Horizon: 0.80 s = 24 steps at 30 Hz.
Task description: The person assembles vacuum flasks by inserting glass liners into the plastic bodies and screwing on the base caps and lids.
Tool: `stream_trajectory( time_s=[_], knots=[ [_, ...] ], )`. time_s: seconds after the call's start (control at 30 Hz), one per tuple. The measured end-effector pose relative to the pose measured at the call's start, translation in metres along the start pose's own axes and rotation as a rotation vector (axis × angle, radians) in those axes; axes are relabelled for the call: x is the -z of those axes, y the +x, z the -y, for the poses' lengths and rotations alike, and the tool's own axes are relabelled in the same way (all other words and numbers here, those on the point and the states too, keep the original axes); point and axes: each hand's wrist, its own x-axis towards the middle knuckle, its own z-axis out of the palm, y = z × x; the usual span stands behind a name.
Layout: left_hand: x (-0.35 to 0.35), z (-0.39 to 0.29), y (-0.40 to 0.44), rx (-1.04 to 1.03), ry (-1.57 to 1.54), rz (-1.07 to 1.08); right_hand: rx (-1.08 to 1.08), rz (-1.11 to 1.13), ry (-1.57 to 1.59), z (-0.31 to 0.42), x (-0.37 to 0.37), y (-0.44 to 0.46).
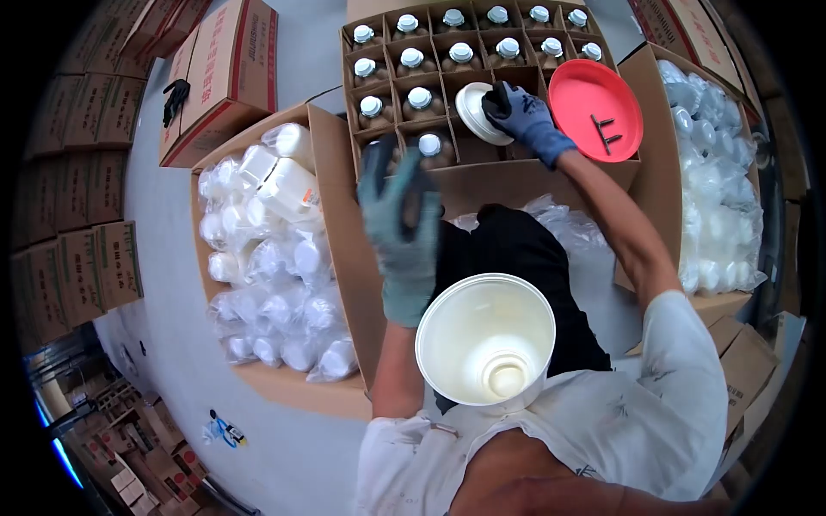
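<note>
A divided cardboard carton (495, 176) in front of me holds rows of brown bottles with white caps (461, 53). My right hand (527, 120), in a blue-grey glove, grips the edge of a white round lid-like piece (473, 116) over the carton's near cells. My left hand (400, 228), in a grey-green glove, is blurred at the carton's near left corner, fingers apart, with nothing visible in it. A white plastic bucket (430, 344) rests in my lap, its mouth facing up.
A red round tray (594, 86) with small black pieces (607, 131) sits at the carton's right corner. Open boxes of bagged white containers stand left (292, 258) and right (710, 189). A closed carton (245, 64) bears a black glove (175, 101).
</note>
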Motion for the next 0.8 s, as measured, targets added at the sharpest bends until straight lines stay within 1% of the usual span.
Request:
stream_trajectory(
  time_s=[0.03,0.07,0.1,0.13,0.17,0.2,0.27,0.3,0.33,0.37,0.4,0.43,0.47,0.5,0.53,0.57,0.6,0.67,0.7,0.73,0.77,0.8],
  knots=[
    [0.004,0.002,-0.004,0.094,-0.142,-0.121,0.085,-0.103,-0.121,-0.023,-0.034,0.01],
    [0.007,0.004,-0.006,0.185,-0.281,-0.25,0.156,-0.266,-0.318,-0.017,-0.044,0.006],
    [0.005,0.007,-0.007,0.223,-0.231,-0.316,0.357,-0.25,-0.402,-0.009,-0.052,0.021],
    [0.004,0.018,-0.014,0.208,-0.227,-0.328,0.559,-0.227,-0.485,0.002,-0.064,0.036],
    [0.006,0.019,-0.014,0.214,-0.142,-0.298,0.544,-0.238,-0.346,0.039,-0.054,0.023],
    [0.006,0.02,-0.013,0.216,-0.061,-0.268,0.409,0.015,0.269,0.053,-0.074,0.03],
    [-0.003,0.036,-0.013,0.281,-0.473,-0.331,0.877,0.098,-0.297,0.073,-0.097,0.013],
    [-0.006,0.047,-0.013,0.295,-0.676,-0.357,0.907,0.153,-0.446,0.066,-0.127,0.017],
    [-0.008,0.057,-0.016,0.314,-0.666,-0.308,0.933,0.196,-0.599,0.059,-0.148,0.027],
    [-0.01,0.066,-0.018,0.321,-0.657,-0.263,0.864,0.325,-0.515,0.071,-0.133,0.027],
    [-0.009,0.069,-0.018,0.328,-0.65,-0.222,0.839,0.263,-0.38,0.063,-0.146,0.033],
    [-0.003,0.063,-0.018,0.453,-0.924,-0.218,0.833,0.235,-0.335,0.071,-0.124,0.028],
    [-0.002,0.075,-0.025,0.508,-0.906,-0.203,0.825,0.211,-0.293,0.08,-0.09,0.016],
    [-0.009,0.1,-0.034,0.558,-0.899,-0.193,0.852,0.119,-0.21,0.085,-0.062,0.009],
    [-0.011,0.103,-0.032,0.539,-0.813,-0.127,0.881,0.031,-0.129,0.089,-0.031,0.0],
    [-0.013,0.105,-0.03,0.517,-0.726,-0.063,0.852,-0.027,-0.092,0.103,0.016,-0.018],
    [-0.011,0.098,-0.025,0.423,-0.553,0.051,0.823,-0.086,-0.055,0.119,0.068,-0.041],
    [-0.014,0.083,-0.009,0.314,-0.511,0.156,0.885,-0.225,-0.038,0.135,0.14,-0.085],
    [-0.017,0.077,0.0,0.299,-0.646,0.164,0.973,-0.388,-0.025,0.136,0.156,-0.1],
    [-0.021,0.073,0.007,0.29,-0.778,0.178,0.958,-0.346,-0.078,0.141,0.171,-0.12],
    [-0.022,0.068,0.01,0.286,-0.907,0.196,0.976,-0.437,-0.079,0.14,0.175,-0.135],
    [-0.02,0.058,0.01,0.266,-0.902,0.209,0.992,-0.522,-0.078,0.137,0.178,-0.151]
  ],
)
